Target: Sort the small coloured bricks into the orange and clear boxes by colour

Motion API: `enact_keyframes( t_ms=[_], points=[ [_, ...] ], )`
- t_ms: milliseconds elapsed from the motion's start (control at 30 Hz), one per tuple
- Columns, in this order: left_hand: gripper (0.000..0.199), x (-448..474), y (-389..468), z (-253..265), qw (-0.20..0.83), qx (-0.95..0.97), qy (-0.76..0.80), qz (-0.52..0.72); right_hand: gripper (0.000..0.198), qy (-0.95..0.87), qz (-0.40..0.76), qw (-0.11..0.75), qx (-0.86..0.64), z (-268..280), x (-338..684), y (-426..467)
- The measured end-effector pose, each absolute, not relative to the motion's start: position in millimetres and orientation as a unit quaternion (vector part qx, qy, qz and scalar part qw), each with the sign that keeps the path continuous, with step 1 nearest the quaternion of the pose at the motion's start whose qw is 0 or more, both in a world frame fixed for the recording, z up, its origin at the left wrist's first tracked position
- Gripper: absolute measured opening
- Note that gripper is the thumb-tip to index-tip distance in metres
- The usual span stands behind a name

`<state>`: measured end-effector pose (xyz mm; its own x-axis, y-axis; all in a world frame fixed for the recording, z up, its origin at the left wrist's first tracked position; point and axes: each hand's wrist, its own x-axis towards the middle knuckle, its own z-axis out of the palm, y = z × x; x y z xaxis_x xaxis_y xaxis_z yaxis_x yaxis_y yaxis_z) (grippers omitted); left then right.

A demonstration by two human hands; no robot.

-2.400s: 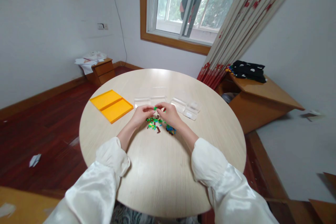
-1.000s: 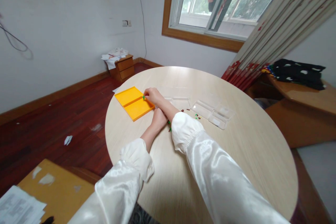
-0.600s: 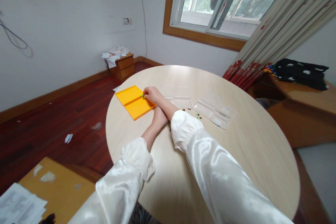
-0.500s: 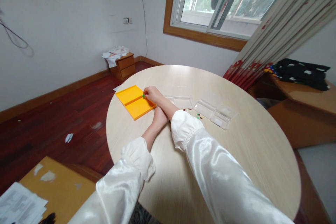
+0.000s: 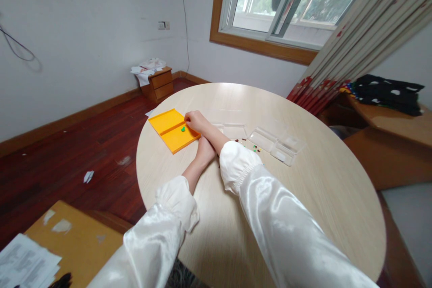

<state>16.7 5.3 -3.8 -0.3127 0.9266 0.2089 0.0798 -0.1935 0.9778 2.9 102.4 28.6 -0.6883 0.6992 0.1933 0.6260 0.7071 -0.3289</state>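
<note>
An opened yellow case (image 5: 168, 118) lies on the left part of the table, its two shallow halves facing up. A small green piece (image 5: 183, 129) rests in the nearer half. My right hand (image 5: 194, 119) is at the case's right edge with curled, closed fingers; whether anything is pinched in them is hidden. Crossed beneath my right wrist, my left hand (image 5: 206, 148) sits beside the case's near right corner, and its fingers are out of sight behind the right arm.
Clear plastic boxes (image 5: 265, 138) stand opened on the round table (image 5: 303, 207), right of my hands. Several tiny brown, green and yellow pieces (image 5: 257, 149) lie near them. A cardboard box (image 5: 77, 234) with papers stands at lower left.
The green piece that was at my right fingertips over the divider now lies lower in the case's nearer half, apart from the fingers. Both hands have stayed nearly in place.
</note>
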Motion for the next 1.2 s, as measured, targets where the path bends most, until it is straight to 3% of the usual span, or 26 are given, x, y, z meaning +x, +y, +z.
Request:
enact_keyframes(
  t_ms=[300,433,567,1200],
  points=[
    [0.012,14,5,1,0.343,0.498,0.538,0.587,0.031,-0.946,0.085,0.103,-0.294,28,3,97],
    [0.009,15,4,0,0.348,0.496,0.540,0.584,0.021,-0.952,0.055,0.066,-0.293,32,5,92],
    [0.008,16,7,-3,0.356,0.482,0.545,0.587,0.015,-0.946,0.032,0.063,-0.318,35,6,89],
    [0.011,17,6,-1,0.360,0.475,0.545,0.589,0.020,-0.945,-0.032,0.032,-0.325,41,5,81]
  ],
)
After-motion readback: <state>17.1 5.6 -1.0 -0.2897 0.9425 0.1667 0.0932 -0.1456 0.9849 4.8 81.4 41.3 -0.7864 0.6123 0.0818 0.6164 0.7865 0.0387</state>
